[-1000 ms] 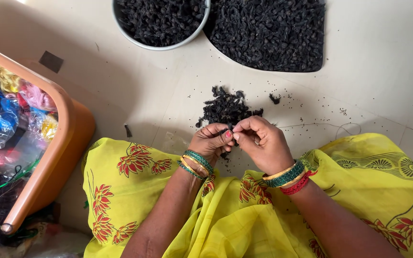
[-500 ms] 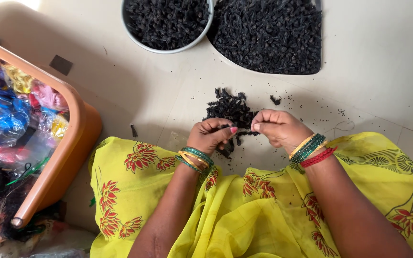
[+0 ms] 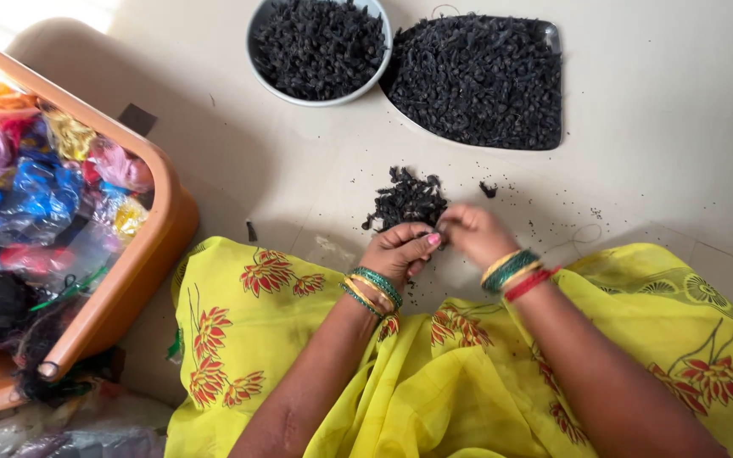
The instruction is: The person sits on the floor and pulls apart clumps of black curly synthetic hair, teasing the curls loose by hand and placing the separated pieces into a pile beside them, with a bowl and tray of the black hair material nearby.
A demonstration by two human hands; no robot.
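A small heap of black bits (image 3: 406,200) lies on the pale floor just beyond my lap. My left hand (image 3: 399,251) and my right hand (image 3: 477,234) meet at the near edge of that heap, fingertips pinched together on a small black piece between them. Both wrists carry green, gold and red bangles. Yellow cloth with red flowers (image 3: 282,339) covers my legs under my forearms.
A white bowl (image 3: 258,68) full of black bits stands at the top centre, next to a dark tray (image 3: 551,38) heaped with the same. An orange tub (image 3: 142,263) with coloured bags and thread sits at the left. Loose crumbs dot the floor.
Both hands have moved forward off my lap to the near edge of the small heap, and the view has shifted slightly.
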